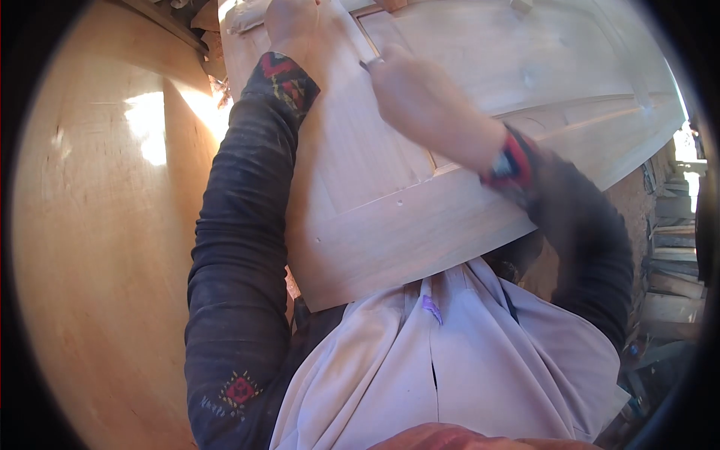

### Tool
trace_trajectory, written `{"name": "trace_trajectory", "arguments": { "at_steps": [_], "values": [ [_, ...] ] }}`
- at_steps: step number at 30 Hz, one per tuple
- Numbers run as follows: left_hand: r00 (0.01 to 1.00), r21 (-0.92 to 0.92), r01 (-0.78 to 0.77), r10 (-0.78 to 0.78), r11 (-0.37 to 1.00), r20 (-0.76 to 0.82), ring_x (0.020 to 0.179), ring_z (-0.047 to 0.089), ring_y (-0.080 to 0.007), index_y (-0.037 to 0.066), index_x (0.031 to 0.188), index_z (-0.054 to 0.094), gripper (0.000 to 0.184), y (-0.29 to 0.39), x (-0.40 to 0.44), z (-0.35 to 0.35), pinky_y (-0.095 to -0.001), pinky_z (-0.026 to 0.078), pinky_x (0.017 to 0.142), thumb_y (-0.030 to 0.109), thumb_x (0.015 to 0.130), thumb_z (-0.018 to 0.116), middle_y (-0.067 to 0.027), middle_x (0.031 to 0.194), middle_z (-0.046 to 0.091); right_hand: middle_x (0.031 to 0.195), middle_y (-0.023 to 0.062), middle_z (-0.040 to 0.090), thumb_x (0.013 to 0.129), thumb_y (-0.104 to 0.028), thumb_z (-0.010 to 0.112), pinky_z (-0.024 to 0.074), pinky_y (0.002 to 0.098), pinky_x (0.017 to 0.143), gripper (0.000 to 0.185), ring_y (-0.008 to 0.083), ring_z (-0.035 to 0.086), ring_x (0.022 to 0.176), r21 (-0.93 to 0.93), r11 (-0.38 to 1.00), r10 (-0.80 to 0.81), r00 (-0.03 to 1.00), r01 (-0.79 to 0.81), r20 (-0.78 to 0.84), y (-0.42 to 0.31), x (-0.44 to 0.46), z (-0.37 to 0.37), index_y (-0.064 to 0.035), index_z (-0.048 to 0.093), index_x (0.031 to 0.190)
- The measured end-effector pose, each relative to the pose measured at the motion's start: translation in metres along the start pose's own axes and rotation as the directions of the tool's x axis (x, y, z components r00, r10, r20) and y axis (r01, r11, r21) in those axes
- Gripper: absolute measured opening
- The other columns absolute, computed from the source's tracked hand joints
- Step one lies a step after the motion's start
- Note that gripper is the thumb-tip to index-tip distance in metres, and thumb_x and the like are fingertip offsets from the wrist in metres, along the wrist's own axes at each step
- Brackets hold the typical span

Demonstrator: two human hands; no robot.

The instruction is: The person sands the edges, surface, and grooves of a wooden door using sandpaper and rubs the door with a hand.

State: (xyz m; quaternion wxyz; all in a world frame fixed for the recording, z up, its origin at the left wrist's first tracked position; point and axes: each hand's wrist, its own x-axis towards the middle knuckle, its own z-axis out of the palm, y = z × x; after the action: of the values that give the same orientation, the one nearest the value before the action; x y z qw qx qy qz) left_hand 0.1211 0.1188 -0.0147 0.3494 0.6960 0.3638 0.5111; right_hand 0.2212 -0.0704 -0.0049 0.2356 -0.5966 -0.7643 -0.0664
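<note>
A pale wooden panelled door lies flat in front of me, its near edge at my waist. My left hand is on the door's left side at the top of the view, its fingers cut off or hidden. Beside it lies a whitish, cloth-like bundle. Over the groove between two panels, my right hand is closed and blurred by motion. A small dark tip shows at its finger side; what it belongs to is hidden.
A large smooth wooden board stands along the left. Stacked wood pieces are at the far right. A small wooden block sits on the door's far part. Light cloth covers my front.
</note>
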Motion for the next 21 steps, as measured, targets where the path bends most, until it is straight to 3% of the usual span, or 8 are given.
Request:
{"name": "trace_trajectory", "arguments": {
  "at_steps": [1,2,4,7,10,12,17,21],
  "values": [
    [0.949,-0.22,0.314,-0.309,0.923,0.059,0.073,0.062,-0.0268,-0.003,0.098,0.06,0.021,0.007,-0.004,0.001,-0.0365,0.05,0.065,0.002,0.078,0.053,-0.0145,0.077,0.061,0.072,0.0169,0.063,0.081,-0.006,0.056,0.0519,0.0428,0.058,0.015,0.0349,0.066,0.069,0.059,0.993,0.101,0.995,-0.1,-0.015,-0.007,-0.011,-0.002,0.0035,0.067,0.076],
    [1.0,0.082,0.012,-0.013,0.997,0.007,0.071,0.062,-0.0248,-0.003,0.098,0.06,0.02,0.006,-0.01,-0.002,-0.0361,0.05,0.063,0.002,0.08,0.052,-0.0135,0.076,0.061,0.073,0.0173,0.064,0.083,-0.007,0.056,0.0519,0.043,0.059,0.017,0.0352,0.065,0.069,0.067,0.996,0.053,0.999,-0.054,0.012,-0.004,-0.008,0.0,0.004,0.067,0.076],
    [0.813,0.601,-0.538,0.553,0.591,0.185,0.068,0.061,-0.021,-0.003,0.098,0.061,0.019,0.005,-0.014,-0.006,-0.0351,0.05,0.06,0.002,0.084,0.049,-0.0116,0.074,0.061,0.076,0.0181,0.064,0.087,-0.009,0.054,0.0518,0.0434,0.06,0.021,0.0357,0.065,0.069,0.077,0.996,-0.042,0.998,0.038,0.046,0.016,0.016,0.01,0.0048,0.066,0.076],
    [0.968,0.016,0.251,-0.25,0.968,-0.032,0.067,0.061,-0.0199,-0.004,0.098,0.061,0.018,0.018,-0.01,0.007,-0.0336,0.05,0.06,0.002,0.084,0.05,-0.0119,0.072,0.061,0.063,0.0149,0.064,0.074,-0.009,0.06,0.0518,0.0409,0.062,0.011,0.0294,0.064,0.061,-0.049,0.993,-0.112,0.985,0.106,-0.131,0.055,0.071,0.061,-0.0037,0.069,0.07],
    [0.985,0.096,0.173,-0.172,0.98,-0.017,0.07,0.062,-0.0239,-0.005,0.098,0.062,0.021,0.018,-0.008,0.005,-0.0328,0.051,0.065,0.002,0.082,0.051,-0.0143,0.073,0.062,0.07,0.0145,0.065,0.077,-0.015,0.061,0.0512,0.0431,0.063,0.015,0.0308,0.065,0.066,-0.087,0.98,-0.187,0.98,0.181,-0.071,0.065,0.08,0.064,-0.0044,0.068,0.068],
    [0.995,0.151,0.102,-0.1,0.983,-0.018,0.072,0.063,-0.0255,-0.005,0.098,0.062,0.021,0.012,-0.004,0.002,-0.0324,0.05,0.067,0.002,0.081,0.052,-0.0146,0.074,0.063,0.076,0.0204,0.064,0.092,-0.015,0.051,0.0515,0.0446,0.059,0.028,0.0333,0.065,0.067,0.143,0.976,0.124,0.962,-0.163,0.244,0.031,0.046,-0.002,0.0042,0.066,0.077],
    [0.807,0.65,-0.53,0.559,0.545,0.19,0.073,0.063,-0.0261,-0.003,0.098,0.062,0.022,0.0,-0.008,-0.002,-0.0335,0.05,0.067,0.003,0.081,0.05,-0.0148,0.076,0.064,0.062,0.0181,0.064,0.078,-0.006,0.056,0.0531,0.0379,0.062,0.017,0.0292,0.065,0.059,0.093,0.996,0.018,0.999,-0.013,-0.045,0.013,-0.015,0.002,0.0003,0.068,0.068],
    [0.993,0.116,0.113,-0.114,0.987,0.003,0.073,0.064,-0.0286,-0.003,0.097,0.062,0.022,0.001,-0.007,0.008,-0.0354,0.051,0.068,0.003,0.078,0.053,-0.0175,0.079,0.064,0.063,0.0155,0.064,0.073,-0.01,0.062,0.0521,0.0399,0.063,0.012,0.0295,0.065,0.062,-0.06,0.985,-0.164,0.983,0.159,-0.084,0.053,0.056,0.046,-0.0026,0.068,0.066]
  ]
}}
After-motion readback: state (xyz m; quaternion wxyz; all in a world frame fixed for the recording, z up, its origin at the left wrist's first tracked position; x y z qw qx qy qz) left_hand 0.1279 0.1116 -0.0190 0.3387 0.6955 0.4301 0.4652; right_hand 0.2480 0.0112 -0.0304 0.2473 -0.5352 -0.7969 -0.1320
